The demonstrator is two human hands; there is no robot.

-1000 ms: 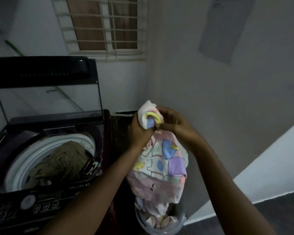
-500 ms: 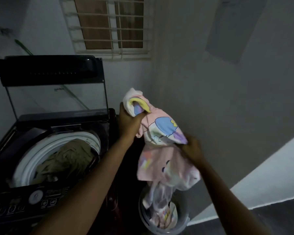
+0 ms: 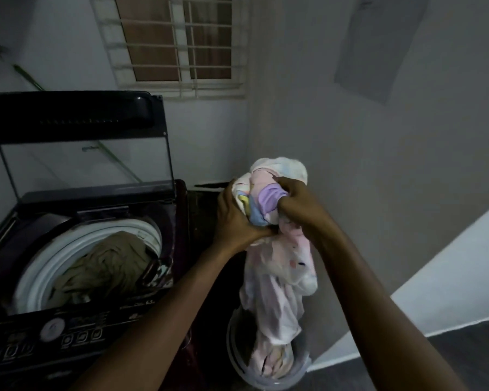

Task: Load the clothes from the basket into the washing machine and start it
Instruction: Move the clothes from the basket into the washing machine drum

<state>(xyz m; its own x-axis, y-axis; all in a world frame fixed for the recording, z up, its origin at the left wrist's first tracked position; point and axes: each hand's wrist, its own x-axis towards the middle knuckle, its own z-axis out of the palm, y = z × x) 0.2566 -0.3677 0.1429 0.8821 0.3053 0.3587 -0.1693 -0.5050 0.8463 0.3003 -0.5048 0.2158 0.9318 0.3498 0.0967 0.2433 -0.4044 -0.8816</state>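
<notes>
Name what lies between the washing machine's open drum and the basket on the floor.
In the head view, the person's left forearm crosses that stretch, above the washing machine's dark side edge; the basket stands right beside it.

Floor [image 3: 449,359]: dark, bare at lower right, meeting the pale wall base.
Basket [image 3: 239,359]: pale, round, stands on the floor just right of the washing machine.
Washing machine [image 3: 76,340]: dark top-loader, lid raised.
</notes>
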